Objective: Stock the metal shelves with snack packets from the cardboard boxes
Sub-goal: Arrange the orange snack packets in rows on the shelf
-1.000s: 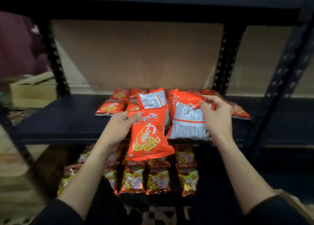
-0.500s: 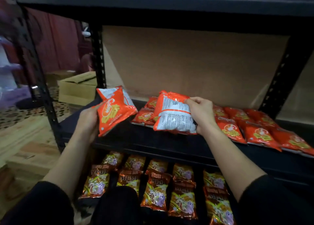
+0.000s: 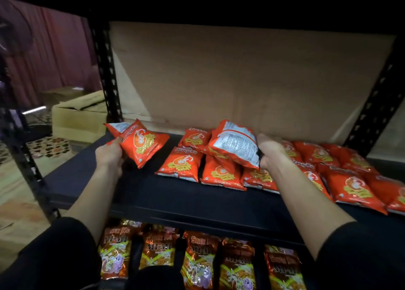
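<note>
Two packets (image 3: 143, 144) are being gripped at one corner by the left hand (image 3: 110, 155), its fingers curled round the edge. The orange front of one is being shown, and the silver back of the other is peeking out behind at 11 o'clock. They are being held tilted just above the shelf (image 3: 153, 193), over its bare left part, at 9 o'clock from the middle of the view.

A bundle (image 3: 235, 144) of the same snacks, printed back up, is being clasped by the right hand (image 3: 270, 150) at its 3 o'clock edge; how many are in it cannot be told. It is being held over the row (image 3: 179, 163) lying flat on the shelf — whether its lower edge is touching that row cannot be told. The row is being spread from the shelf's middle out towards 3 o'clock.

The shelf is being backed by a brown board (image 3: 241, 75). On the tier below, at 6 o'clock, darker packets (image 3: 197, 257) are being displayed in a line. A box (image 3: 79, 119) with loose flaps is sitting on the floor at 9 o'clock, beyond the post (image 3: 105, 70) and before a curtain (image 3: 54, 48).
</note>
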### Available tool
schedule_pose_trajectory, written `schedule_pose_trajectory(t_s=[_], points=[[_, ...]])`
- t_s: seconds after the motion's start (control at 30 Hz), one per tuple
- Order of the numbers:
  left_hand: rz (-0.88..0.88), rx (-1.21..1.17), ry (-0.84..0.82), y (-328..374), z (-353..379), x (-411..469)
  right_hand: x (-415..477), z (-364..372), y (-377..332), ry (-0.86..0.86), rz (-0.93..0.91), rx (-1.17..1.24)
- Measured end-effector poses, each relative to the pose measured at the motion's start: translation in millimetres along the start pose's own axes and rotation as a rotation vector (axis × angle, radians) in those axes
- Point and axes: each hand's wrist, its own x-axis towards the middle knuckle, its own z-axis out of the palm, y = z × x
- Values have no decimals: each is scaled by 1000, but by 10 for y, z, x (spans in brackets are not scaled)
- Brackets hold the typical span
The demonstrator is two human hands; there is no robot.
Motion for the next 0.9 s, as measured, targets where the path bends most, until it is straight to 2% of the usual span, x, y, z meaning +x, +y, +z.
schedule_pose_trajectory(t_s=[0.1,0.17,0.37,0.47,0.63,0.77,0.9], points=[[25,170,90,-74,29,65,218,10,-28,-28,25,-36],[78,288,148,-106,25,94,272,-13,-58,53,-16,-27],[360,635,251,-119,86,101,410,-85,-62,59,-87,-13],[393,689,216,-93,149,88,342,-98,-93,112,-122,-115],[515,644,70,58,368,-145,416,-118,-80,129,-232,-261],[574,622,15,195,518,-88,469,-135,-83,180,-291,-351],[578,780,-22,377,747,31,541,-185,-86,201,-349,-466]])
